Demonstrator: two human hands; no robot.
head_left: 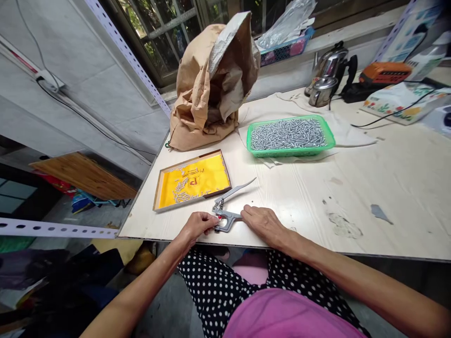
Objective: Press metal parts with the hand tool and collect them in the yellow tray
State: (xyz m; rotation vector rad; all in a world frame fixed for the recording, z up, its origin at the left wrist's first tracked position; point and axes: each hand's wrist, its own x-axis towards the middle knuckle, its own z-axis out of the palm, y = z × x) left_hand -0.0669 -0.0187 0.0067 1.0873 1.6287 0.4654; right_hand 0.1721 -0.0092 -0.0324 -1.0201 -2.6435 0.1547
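Observation:
Grey hand pliers (229,217), of the snap-press kind with a spring, lie on the table near its front edge, their upper handle raised away from the lower one. My right hand (262,223) is closed around the end of the lower handle. At the jaws, my left hand (201,225) pinches with thumb and forefinger; whatever sits between those fingertips is too small to make out. A bit of red shows at the jaw opening. Just behind the pliers is a shallow box (211,162) with a yellow bottom, holding small silvery metal pieces (181,195).
A green plastic basket (333,140) full of small silvery pieces stands farther back. Left of it slumps a large open brown paper bag (197,98). Metal pots (324,89), an orange device (385,72) and a cable occupy the back right. A grey scrap (380,213) lies at right.

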